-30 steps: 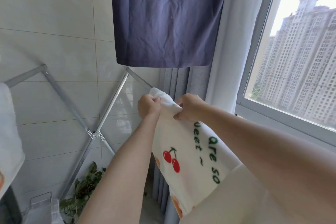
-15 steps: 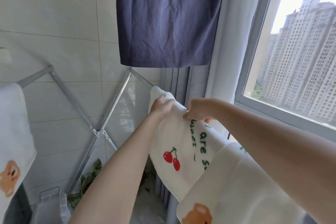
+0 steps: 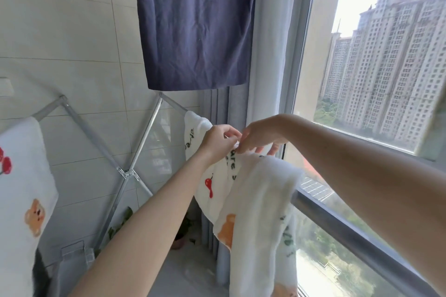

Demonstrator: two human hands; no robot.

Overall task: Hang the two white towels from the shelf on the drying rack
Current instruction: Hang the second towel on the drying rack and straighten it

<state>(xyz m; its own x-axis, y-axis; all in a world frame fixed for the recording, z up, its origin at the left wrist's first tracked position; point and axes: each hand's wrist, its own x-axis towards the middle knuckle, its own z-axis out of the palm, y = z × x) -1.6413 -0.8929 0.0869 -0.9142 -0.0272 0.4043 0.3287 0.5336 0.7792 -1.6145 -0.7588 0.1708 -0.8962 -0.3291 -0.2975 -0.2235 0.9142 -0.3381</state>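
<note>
While 2 hands, left hand [image 3: 218, 142] & right hand [image 3: 261, 137], pinch towel [image 3: 255, 200] (grip clenched), 2nd towel [image 3: 21, 176] hangs on rack [image 3: 96, 137].

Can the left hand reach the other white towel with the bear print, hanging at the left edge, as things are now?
Probably yes. The left hand pinches the white cherry-print towel, but nothing stands between it and the white bear-print towel, only thin silver rack tubes behind.

The silver metal folding drying rack [image 3: 125, 172] is standing against the tiled wall, its crossed tubes meeting at a joint. One white printed towel [image 3: 21, 190] is hanging at nine o'clock; another white cherry-print towel [image 3: 255, 200] is draping at three o'clock.
</note>
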